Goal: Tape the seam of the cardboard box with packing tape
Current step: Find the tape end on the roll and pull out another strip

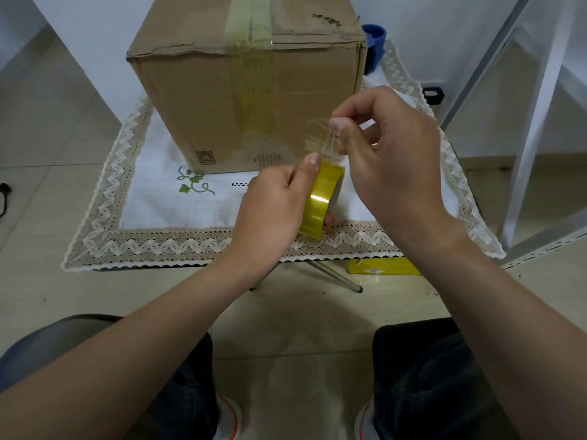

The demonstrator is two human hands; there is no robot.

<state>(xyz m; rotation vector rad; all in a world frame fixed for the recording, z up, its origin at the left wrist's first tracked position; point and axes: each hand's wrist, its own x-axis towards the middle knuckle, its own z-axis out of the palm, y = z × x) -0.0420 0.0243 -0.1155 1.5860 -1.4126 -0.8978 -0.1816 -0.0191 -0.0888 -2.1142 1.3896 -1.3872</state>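
A brown cardboard box (222,100) stands on a small table with a white lace-edged cloth (165,198). A yellowish tape strip (251,33) runs along its top seam and down the front face. In front of the box, my left hand (273,211) grips a roll of yellow packing tape (319,201), thumb on top. My right hand (390,160) pinches the loose clear tape end (320,134), pulled a short way up from the roll. Both hands are in the air just in front of the box's lower right corner.
A blue object (374,36) sits behind the box at the right. A white metal frame (533,122) stands to the right of the table. A yellow flat item (381,266) lies on the floor under the table edge. My knees and shoes are below.
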